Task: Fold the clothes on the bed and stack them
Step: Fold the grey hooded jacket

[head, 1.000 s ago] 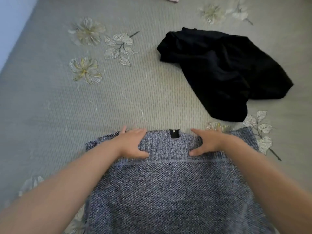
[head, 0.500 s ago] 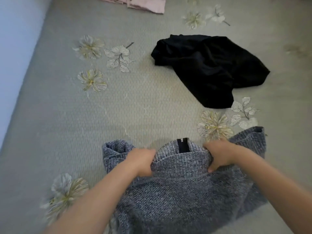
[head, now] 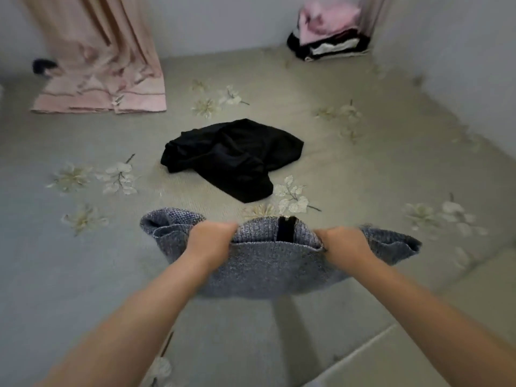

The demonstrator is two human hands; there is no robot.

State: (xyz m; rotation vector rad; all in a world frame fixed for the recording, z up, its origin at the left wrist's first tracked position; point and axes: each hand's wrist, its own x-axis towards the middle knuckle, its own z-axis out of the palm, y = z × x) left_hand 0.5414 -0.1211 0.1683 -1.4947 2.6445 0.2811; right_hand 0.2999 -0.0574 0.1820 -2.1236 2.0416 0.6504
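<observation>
My left hand (head: pixel 210 241) and right hand (head: pixel 344 247) clench one grey knit sweater (head: pixel 268 269); one black garment (head: pixel 231 157) lies beyond, plus one blurry stack (head: pixel 332 37), perhaps folded clothes.

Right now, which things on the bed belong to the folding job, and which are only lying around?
Part of the job:
- grey knitted sweater, gripped by left hand and right hand
- crumpled black garment, not yet folded
- stack of folded clothes in the far corner

Only lying around:
- pink curtain, its hem resting on the bed
</observation>
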